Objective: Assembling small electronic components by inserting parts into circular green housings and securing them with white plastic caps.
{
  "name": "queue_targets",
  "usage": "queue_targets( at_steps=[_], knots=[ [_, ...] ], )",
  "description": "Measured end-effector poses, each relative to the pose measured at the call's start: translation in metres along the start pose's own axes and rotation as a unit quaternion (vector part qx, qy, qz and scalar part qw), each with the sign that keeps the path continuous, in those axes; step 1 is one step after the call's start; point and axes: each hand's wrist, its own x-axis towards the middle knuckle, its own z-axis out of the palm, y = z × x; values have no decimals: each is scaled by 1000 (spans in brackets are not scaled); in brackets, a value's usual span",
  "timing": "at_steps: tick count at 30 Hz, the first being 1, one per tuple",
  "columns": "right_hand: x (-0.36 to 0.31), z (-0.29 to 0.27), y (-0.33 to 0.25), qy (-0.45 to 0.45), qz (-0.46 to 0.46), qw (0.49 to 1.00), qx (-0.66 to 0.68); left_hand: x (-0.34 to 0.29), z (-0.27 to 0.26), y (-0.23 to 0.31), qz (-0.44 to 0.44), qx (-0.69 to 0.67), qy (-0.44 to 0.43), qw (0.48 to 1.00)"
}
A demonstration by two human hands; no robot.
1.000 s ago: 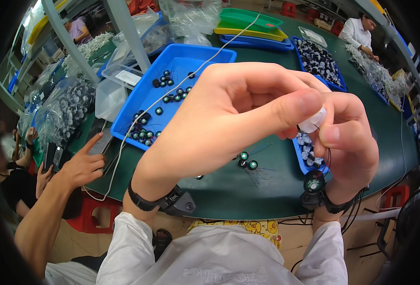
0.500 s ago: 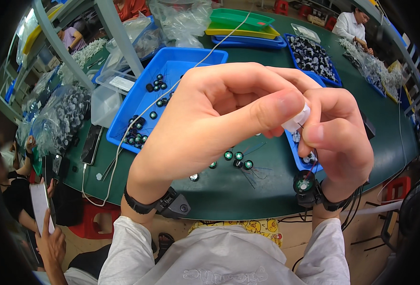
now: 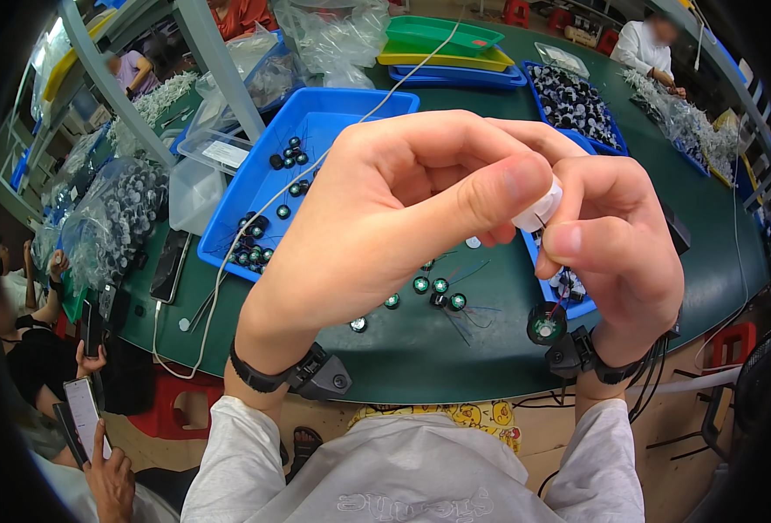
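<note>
Over the table, my left hand [image 3: 403, 205] pinches a small white plastic piece [image 3: 539, 211] between thumb and fingers. My right hand [image 3: 623, 231] meets it, thumb and index finger closed on thin wires beside the piece. From those wires hangs a round black component [image 3: 546, 324] with a green face, near my right wrist. Whether the wire ends enter the white piece is hidden by my fingers. Several similar round components [image 3: 440, 286] with thin leads lie on the green table [image 3: 420, 366] below my hands. Partly behind my right hand is a blue tray [image 3: 584, 307] of white parts.
A large blue tray [image 3: 394, 103] with several round components stands left, a white cable [image 3: 324, 155] crossing it. Beside it are a phone [image 3: 169, 266] and a clear box [image 3: 195, 193]. Stacked trays [image 3: 442, 37] and a full tray [image 3: 573, 100] stand farther back. People sit around.
The hanging round component has swung slightly left, away from my right wrist. Both hands keep their pinch, with a small shift of the fingers. At lower left, another person's hand with a phone has moved.
</note>
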Motion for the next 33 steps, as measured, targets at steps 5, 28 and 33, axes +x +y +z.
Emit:
queue_targets(
  at_steps=[5, 28, 33],
  knots=[
    [1, -1, 1, -1, 13, 1000, 11, -1, 0, -1, -2, 2, 4, 1000],
    [1, 2, -3, 24, 20, 999, 27, 3, -1, -5, 11, -24, -26, 999],
    [1, 2, 0, 15, 27, 999, 40, 1, -1, 0, -17, -45, -10, 999]
  ],
)
